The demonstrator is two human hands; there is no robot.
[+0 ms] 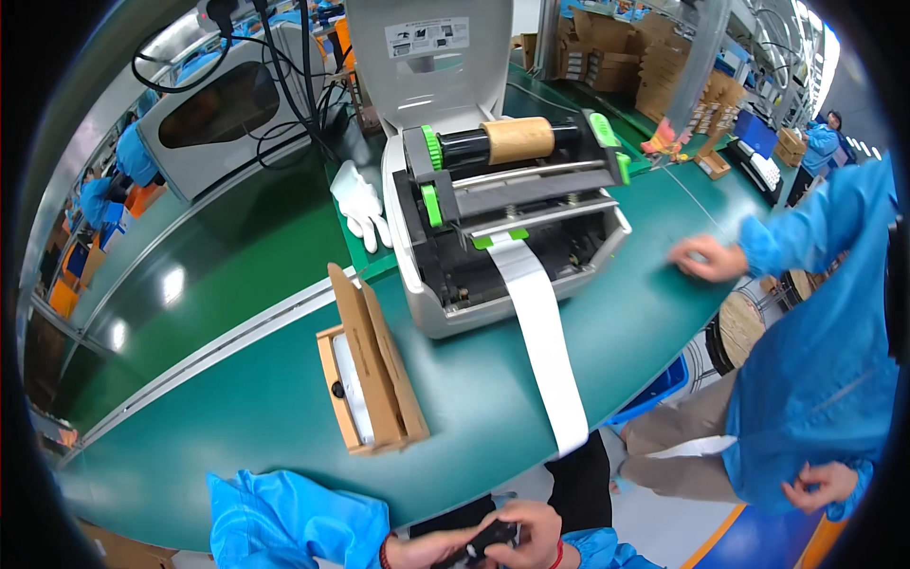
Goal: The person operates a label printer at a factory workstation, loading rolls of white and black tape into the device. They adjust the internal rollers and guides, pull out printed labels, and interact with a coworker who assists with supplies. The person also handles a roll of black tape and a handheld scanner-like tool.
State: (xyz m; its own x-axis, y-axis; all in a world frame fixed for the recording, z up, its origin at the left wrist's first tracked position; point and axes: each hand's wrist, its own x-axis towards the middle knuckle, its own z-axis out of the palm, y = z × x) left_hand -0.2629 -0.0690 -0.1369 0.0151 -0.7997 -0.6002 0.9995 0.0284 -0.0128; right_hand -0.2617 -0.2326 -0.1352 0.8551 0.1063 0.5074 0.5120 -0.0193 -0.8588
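Low at the front edge of the table, my right hand (pixel 533 527) wraps its fingers round a small black object (pixel 495 541) whose kind I cannot make out. My left hand (pixel 425 548) meets it from the other side and also grips it, its fingers partly hidden. Ahead of my hands lies an open cardboard box (pixel 403 398) with its flaps raised and something flat and white inside. Beyond it stands a label printer (pixel 436 318) with its lid up. A white label strip (pixel 545 322) runs out of the printer and over the table's near edge.
A white glove (pixel 360 204) lies left of the printer. A co-worker in a blue smock (pixel 815 351) stands at the right, one hand (pixel 706 258) over the green table (pixel 483 398). A blue bin (pixel 664 389) is below the edge. Cardboard boxes (pixel 654 81) are stacked behind.
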